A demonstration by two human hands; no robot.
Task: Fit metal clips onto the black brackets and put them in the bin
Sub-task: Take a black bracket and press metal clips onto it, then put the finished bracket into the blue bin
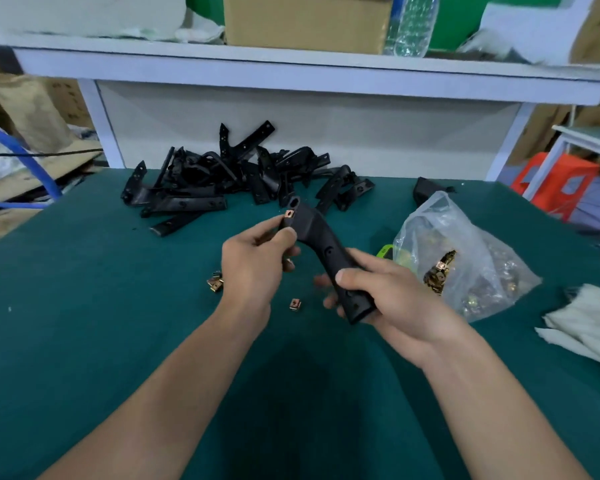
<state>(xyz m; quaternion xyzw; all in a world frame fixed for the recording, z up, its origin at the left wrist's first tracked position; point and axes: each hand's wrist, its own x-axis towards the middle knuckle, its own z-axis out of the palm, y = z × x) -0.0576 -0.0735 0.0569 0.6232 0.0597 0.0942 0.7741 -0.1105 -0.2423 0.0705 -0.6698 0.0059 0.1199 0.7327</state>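
Black bracket (321, 244) hung just before the bracket pile (236, 174), long axis slanting up-left from the right hand (392, 296), which gripped its near end. Left hand (253, 268) pinched the far end, beside the copper clip (289, 213).

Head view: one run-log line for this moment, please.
step: clip fitting | right hand: grips black bracket | left hand: pinches metal clip at its far end | table: bracket pile, clip bag, loose clips
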